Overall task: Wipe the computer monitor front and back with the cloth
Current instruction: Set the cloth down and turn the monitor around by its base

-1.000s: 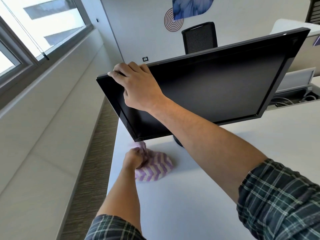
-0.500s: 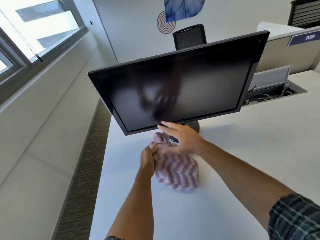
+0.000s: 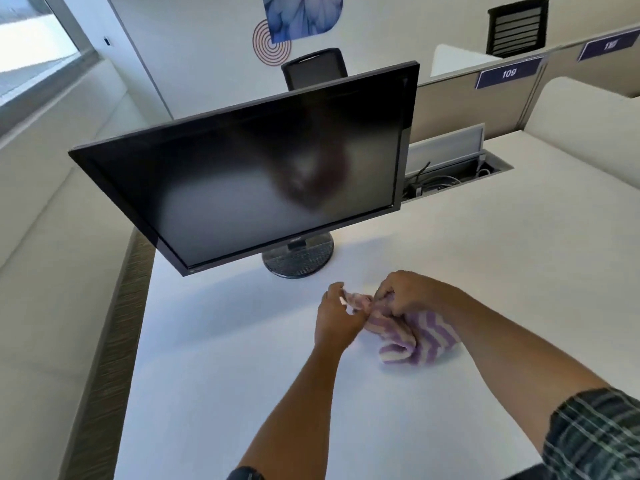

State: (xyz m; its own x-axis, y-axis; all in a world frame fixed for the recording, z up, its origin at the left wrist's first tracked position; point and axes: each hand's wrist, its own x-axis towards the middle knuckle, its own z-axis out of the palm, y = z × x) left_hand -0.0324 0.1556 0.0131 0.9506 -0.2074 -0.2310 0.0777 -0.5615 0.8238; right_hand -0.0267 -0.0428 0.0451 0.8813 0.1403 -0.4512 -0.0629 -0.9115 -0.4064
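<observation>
A black computer monitor (image 3: 242, 188) stands on a round base (image 3: 298, 259) on the white desk (image 3: 225, 358), its dark screen facing me and tilted. In front of the base lies a purple and white zigzag cloth (image 3: 420, 341), bunched up on the desk. My left hand (image 3: 336, 318) pinches the cloth's left end. My right hand (image 3: 407, 297) grips the cloth from above, just right of the left hand. Both hands are clear of the monitor.
An open cable tray (image 3: 453, 174) with wires sits in the desk behind the monitor's right side. Beige dividers (image 3: 464, 98) with number signs rise behind it. A black chair (image 3: 315, 67) stands past the desk. The desk's left edge drops to carpet (image 3: 110, 341).
My right hand left the monitor's top corner and came down onto the cloth. Both hands and the cloth moved right and nearer to me, away from the monitor.
</observation>
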